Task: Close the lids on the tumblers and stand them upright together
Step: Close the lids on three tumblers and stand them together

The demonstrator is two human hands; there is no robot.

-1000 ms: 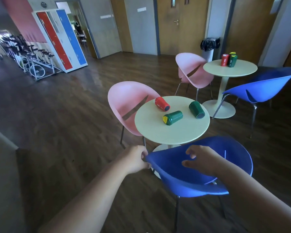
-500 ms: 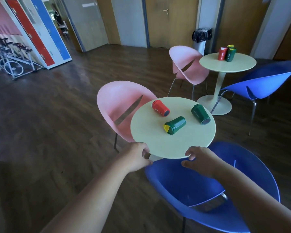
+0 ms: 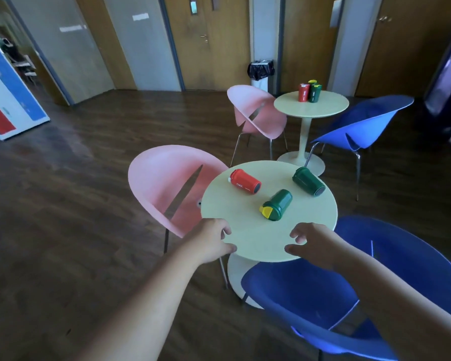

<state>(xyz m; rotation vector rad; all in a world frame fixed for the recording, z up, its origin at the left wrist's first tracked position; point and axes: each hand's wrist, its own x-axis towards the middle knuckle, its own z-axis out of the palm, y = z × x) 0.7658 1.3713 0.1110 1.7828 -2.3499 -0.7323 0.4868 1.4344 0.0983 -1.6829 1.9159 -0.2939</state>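
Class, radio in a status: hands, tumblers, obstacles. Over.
Left hand, right hand open at table edge, holding nothing. Red tumbler, yellow-lidded green tumbler, other green tumbler lying apart. Blue chair between person and table.

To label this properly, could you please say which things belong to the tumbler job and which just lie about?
Job: red tumbler, yellow-lidded green tumbler, other green tumbler, near table.
Lying about: near pink chair, near blue chair, far table, bin.

1. Dark wood-plank floor (image 3: 89,178); wooden doors (image 3: 211,43) at 12 o'clock.
2. Pink chair (image 3: 162,183) at 10 o'clock of the near round table (image 3: 258,241), blue chair (image 3: 310,295) at 5 o'clock.
3. Black-lined bin (image 3: 261,70) at 12 o'clock.
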